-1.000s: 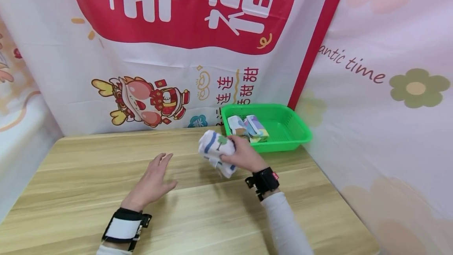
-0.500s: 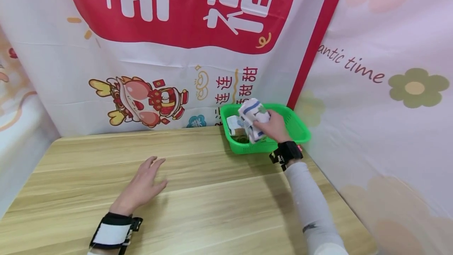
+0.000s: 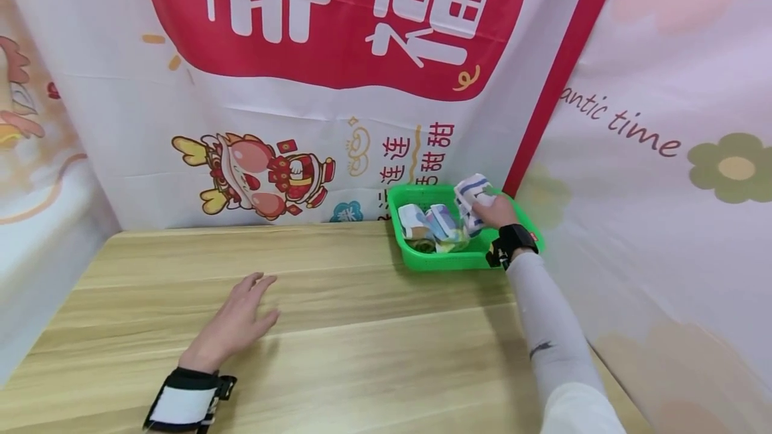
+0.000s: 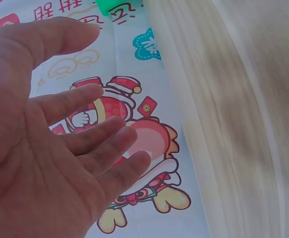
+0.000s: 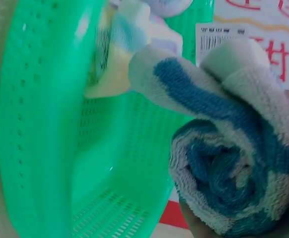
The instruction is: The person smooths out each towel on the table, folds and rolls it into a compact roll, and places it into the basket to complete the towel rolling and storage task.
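Observation:
My right hand grips a rolled towel, white with blue stripes, over the right part of the green basket. In the right wrist view the towel's blue and white spiral end faces the camera, and a barcode label shows behind it. Two other rolled towels, one white and brown and one pastel coloured, lie in the basket's left part. My left hand hovers over the table at the left, fingers spread and slightly bent, holding nothing.
The wooden table reaches back to a printed wall cloth. Another printed cloth stands along the right side, close to the basket and my right arm.
My right hand has carried the rolled towel from over the table, to the right and back, over the basket's right part. My left hand has drawn slightly left and nearer.

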The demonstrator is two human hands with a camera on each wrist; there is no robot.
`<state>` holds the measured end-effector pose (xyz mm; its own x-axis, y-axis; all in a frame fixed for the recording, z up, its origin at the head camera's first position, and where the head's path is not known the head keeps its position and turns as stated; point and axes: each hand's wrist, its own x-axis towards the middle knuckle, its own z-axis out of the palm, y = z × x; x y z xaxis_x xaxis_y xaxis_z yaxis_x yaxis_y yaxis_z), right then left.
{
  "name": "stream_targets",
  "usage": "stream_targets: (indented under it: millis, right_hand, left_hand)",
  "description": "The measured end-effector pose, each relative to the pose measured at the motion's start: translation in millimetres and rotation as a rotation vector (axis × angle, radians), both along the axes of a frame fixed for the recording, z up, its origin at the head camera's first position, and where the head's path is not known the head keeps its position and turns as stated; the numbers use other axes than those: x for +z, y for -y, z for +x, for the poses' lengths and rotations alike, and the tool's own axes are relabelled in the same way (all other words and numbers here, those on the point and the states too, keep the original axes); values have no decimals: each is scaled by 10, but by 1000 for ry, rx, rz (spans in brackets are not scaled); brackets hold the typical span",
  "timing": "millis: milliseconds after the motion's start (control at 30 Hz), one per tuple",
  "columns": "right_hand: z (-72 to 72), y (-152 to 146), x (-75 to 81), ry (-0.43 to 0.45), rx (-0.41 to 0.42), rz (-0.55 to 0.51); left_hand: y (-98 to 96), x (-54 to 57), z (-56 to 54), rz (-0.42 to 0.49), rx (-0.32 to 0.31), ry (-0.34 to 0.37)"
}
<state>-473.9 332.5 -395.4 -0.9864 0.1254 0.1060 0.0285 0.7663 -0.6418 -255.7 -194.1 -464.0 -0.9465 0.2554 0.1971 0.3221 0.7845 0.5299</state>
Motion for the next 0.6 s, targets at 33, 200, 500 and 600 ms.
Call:
stream_targets:
  millis: [33,200,500,600]
  right_hand:
    - [-41,-24,2,12,-6,5]
    - [-230,-127,-40,101,-57,44]
    - [-620,-299,-386,317,5,58]
    - [-764,-268,-416,362,21,88]
  left_hand:
    - [11,-2,3,1,0,3]
    - [73,-23,22,3,5,-2]
    - [197,-11,114,-14,28,-58]
    - [232,27,129,-15,42,-52]
